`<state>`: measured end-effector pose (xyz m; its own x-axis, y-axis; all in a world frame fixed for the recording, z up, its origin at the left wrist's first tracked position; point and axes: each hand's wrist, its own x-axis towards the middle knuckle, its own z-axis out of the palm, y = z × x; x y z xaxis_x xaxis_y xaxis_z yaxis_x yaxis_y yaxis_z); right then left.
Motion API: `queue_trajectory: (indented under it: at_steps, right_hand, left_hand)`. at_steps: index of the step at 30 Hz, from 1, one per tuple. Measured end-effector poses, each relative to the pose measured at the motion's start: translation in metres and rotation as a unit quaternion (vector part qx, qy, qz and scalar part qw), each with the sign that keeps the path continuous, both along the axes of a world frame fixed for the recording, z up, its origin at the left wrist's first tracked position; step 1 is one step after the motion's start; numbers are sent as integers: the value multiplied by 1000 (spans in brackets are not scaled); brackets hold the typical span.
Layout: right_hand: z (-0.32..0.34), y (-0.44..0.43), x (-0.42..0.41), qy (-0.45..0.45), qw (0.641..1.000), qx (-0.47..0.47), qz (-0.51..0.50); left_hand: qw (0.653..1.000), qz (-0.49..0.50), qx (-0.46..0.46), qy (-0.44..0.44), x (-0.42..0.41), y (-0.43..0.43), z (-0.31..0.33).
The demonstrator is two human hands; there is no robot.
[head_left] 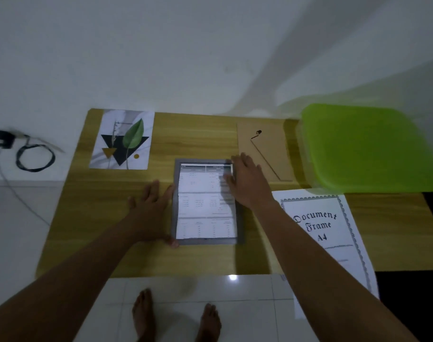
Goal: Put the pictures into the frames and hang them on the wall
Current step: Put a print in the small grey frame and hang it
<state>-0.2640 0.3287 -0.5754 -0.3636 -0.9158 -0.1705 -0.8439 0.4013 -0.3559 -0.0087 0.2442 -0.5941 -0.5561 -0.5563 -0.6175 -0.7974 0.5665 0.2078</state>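
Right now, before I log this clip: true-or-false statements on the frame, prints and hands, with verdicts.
1. The grey frame lies flat on the table. True.
2. The leaf print sits inside the frame. False: it lies apart on the table.
3. The right hand rests on the frame's upper right corner. True.
4. The backing board is fitted on the frame. False: it lies on the table beside it.
5. The left hand is lifted clear of the frame. False: it touches the frame's left edge.
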Motion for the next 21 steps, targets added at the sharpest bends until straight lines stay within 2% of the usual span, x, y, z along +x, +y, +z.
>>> queue_trajectory:
  at_steps: [4,10,21]
  right_hand:
    - [-2,19,35,-9,998,42,47]
    - [-18,35,55,23,995,89,35]
    - [-18,36,69,-115,992,-7,-55]
  left_hand:
    - [1000,7,-6,11,1,0,6]
    - [998,-18,-55,6,2,1,10]
    - [999,6,-32,32,1,-1,7]
